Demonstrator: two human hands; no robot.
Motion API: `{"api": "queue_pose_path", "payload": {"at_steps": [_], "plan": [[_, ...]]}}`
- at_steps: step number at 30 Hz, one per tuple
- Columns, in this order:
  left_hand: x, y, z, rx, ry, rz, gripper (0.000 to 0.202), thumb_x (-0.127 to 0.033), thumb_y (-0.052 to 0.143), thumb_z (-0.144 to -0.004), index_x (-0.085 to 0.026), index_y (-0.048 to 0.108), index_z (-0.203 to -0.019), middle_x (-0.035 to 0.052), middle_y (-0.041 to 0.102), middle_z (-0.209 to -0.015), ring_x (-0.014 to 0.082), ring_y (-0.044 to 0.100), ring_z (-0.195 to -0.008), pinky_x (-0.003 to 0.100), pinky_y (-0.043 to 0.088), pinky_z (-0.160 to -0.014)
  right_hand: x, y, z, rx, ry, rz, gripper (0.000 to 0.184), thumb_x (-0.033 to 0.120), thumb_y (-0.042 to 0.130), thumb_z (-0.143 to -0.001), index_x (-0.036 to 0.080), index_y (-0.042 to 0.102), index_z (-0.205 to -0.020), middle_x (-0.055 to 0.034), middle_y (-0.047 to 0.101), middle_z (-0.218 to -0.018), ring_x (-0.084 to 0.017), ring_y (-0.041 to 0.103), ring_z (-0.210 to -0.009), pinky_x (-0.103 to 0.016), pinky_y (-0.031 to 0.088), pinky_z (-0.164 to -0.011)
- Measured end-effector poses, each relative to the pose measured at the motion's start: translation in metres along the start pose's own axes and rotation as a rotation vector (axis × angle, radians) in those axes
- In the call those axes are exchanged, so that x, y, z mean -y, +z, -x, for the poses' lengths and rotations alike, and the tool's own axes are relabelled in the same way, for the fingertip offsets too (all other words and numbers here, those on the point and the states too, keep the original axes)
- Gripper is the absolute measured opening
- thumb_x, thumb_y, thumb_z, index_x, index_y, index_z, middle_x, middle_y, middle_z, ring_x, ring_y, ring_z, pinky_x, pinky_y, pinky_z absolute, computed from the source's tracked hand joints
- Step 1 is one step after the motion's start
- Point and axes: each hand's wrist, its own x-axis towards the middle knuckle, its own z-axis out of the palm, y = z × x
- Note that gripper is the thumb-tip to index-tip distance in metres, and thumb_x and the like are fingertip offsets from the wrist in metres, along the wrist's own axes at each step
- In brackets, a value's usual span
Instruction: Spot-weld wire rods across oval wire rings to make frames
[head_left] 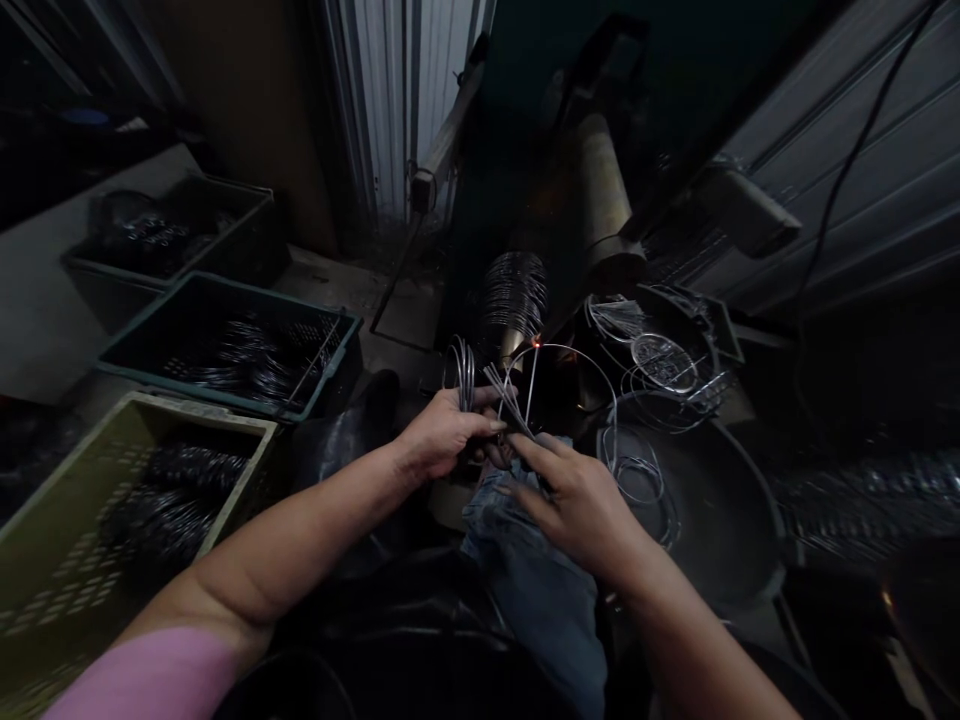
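My left hand (448,432) is closed round several thin metal rings (462,372) that stand up from its fingers. My right hand (570,488), just right of it, pinches a bundle of short straight metal rods (510,398) fanned out toward the left. Beyond the fingers, one rod and a large thin wire loop (581,352) meet at a small glowing orange spot (536,344). Behind them, many dark wire rings (516,288) hang stacked on a brass-coloured bar (513,345). Fingers and rods overlap, so the exact grip is partly hidden.
On the left stand a yellow crate (251,435), a green crate (202,390) and a dark crate (259,195), each holding metal parts. A round basin (720,520) with wire coils is at right, below a tray of rods and rings (664,362). A blue cloth (540,600) covers my lap.
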Motion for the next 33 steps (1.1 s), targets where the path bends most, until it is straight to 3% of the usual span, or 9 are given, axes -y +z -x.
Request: {"api": "queue_pose_path", "payload": {"at_steps": [3,5,9,16,25,33], "plan": [[0.002,-0.008,0.008,-0.036,0.006,-0.041,0.049,-0.008,0.059,-0.063,-0.013,0.059,-0.112,-0.0045,0.049,-0.055,0.0085,0.053,-0.042,0.018,0.032,-0.038,0.002,-0.005,0.018,-0.061,-0.105,0.13,0.054,0.033,0.056,-0.076,0.012,0.045,-0.125,-0.0142,0.057,-0.107,-0.028,0.052,-0.1,-0.043,0.04,-0.084],[0.002,-0.015,0.016,-0.083,-0.009,-0.063,0.047,-0.009,0.061,-0.063,-0.012,0.06,-0.11,-0.0046,0.047,-0.055,0.0074,0.051,-0.041,0.018,0.031,-0.038,0.003,-0.008,0.029,-0.024,-0.148,0.175,0.064,0.034,0.057,-0.075,0.011,0.038,-0.131,-0.0154,0.055,-0.111,-0.031,0.045,-0.108,-0.048,0.032,-0.089],[0.001,-0.029,0.035,-0.158,-0.043,-0.093,0.049,-0.012,0.063,-0.064,-0.013,0.058,-0.113,-0.0025,0.051,-0.059,0.0084,0.053,-0.045,0.02,0.035,-0.042,-0.002,-0.001,0.035,0.035,-0.155,0.188,0.054,0.025,0.055,-0.077,0.013,0.042,-0.128,-0.0128,0.056,-0.11,-0.028,0.048,-0.105,-0.047,0.027,-0.09],[0.002,-0.044,0.054,-0.152,-0.002,-0.168,0.052,-0.015,0.063,-0.066,-0.016,0.056,-0.117,-0.0022,0.053,-0.062,0.0101,0.056,-0.047,0.02,0.036,-0.043,-0.004,0.019,0.024,0.069,-0.197,0.257,0.046,0.031,0.062,-0.077,0.016,0.05,-0.119,-0.0097,0.059,-0.102,-0.025,0.05,-0.098,-0.042,0.03,-0.085],[-0.002,-0.046,0.048,-0.163,0.006,-0.079,0.051,-0.017,0.066,-0.065,-0.017,0.058,-0.115,-0.0027,0.054,-0.062,0.0101,0.056,-0.049,0.023,0.042,-0.047,-0.007,0.014,0.013,0.053,-0.218,0.295,0.047,0.036,0.064,-0.076,0.017,0.051,-0.116,-0.0086,0.06,-0.096,-0.024,0.051,-0.094,-0.041,0.033,-0.083],[-0.005,-0.049,0.041,-0.171,-0.003,-0.094,0.05,-0.016,0.064,-0.067,-0.018,0.057,-0.116,-0.0034,0.052,-0.061,0.0099,0.056,-0.047,0.019,0.037,-0.043,-0.012,0.007,0.003,0.08,-0.231,0.297,0.049,0.036,0.066,-0.075,0.015,0.05,-0.116,-0.0076,0.06,-0.095,-0.023,0.051,-0.092,-0.041,0.031,-0.083]]}}
